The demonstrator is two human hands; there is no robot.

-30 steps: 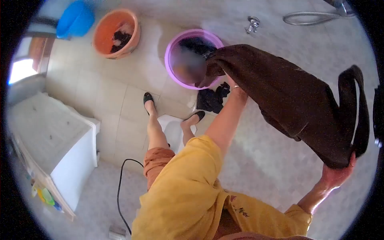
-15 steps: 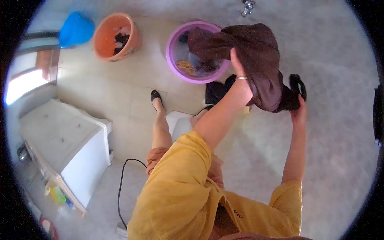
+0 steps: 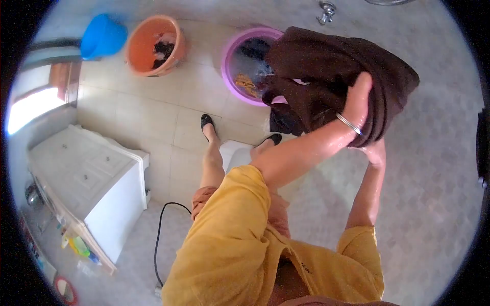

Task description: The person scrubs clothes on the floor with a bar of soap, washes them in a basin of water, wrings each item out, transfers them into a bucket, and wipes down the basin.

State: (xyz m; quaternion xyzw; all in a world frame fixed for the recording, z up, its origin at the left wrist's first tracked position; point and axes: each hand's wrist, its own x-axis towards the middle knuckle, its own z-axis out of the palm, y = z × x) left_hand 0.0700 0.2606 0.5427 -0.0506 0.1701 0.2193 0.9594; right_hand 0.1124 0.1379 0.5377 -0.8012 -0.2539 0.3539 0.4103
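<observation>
Left hand, nearer the purple tub, clamped on brown cloth extending leftward; right hand beneath, grip hidden, cannot tell.

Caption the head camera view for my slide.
Left hand and right hand hold a dark brown cloth that partly hides a purple tub.

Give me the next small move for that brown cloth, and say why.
Probably draw the loose end of the brown cloth in toward the left hand: folds are bunched beside that hand, with the right hand at their lower edge, while that end hangs loose by the purple tub.
</observation>
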